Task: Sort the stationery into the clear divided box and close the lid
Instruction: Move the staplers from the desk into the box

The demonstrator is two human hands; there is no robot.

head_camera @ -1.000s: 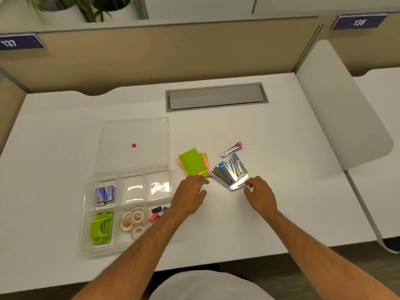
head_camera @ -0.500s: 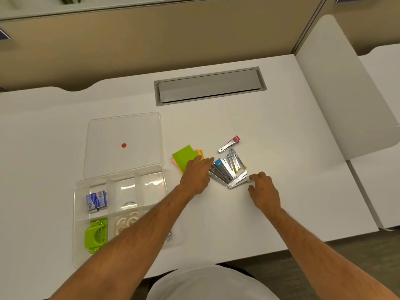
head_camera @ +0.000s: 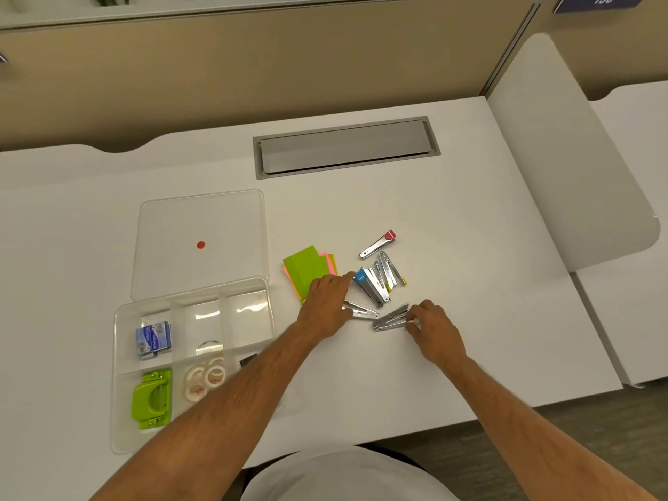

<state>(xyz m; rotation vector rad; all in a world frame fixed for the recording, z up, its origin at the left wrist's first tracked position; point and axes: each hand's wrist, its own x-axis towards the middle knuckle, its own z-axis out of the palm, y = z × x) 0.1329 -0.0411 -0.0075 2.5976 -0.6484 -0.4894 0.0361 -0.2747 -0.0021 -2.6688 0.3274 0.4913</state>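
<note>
A clear divided box (head_camera: pixel 123 421) lies at the desk's front left, its lid (head_camera: pixel 202 218) flipped open behind it. Inside are a blue staple packet (head_camera: pixel 153 339), a green hole punch (head_camera: pixel 151 398) and white tape rolls (head_camera: pixel 205 378). A stack of green and pink sticky notes (head_camera: pixel 307 267) lies right of the box. A pile of small metal staplers (head_camera: pixel 377 280) sits beyond my hands; one with a red end (head_camera: pixel 379 244) lies apart. My left hand (head_camera: pixel 327 307) pinches one silver stapler (head_camera: pixel 361 312). My right hand (head_camera: pixel 432 329) grips another (head_camera: pixel 390 319).
A grey cable hatch (head_camera: pixel 345 148) is set into the white desk (head_camera: pixel 470 247) at the back. A beige partition rises behind it, and a white divider panel (head_camera: pixel 564 168) stands at the right edge. The desk's front edge runs just under my forearms.
My left hand left the sticky notes and took a silver stapler. My right hand drew another stapler toward me. Both staplers now lie apart from the pile.
</note>
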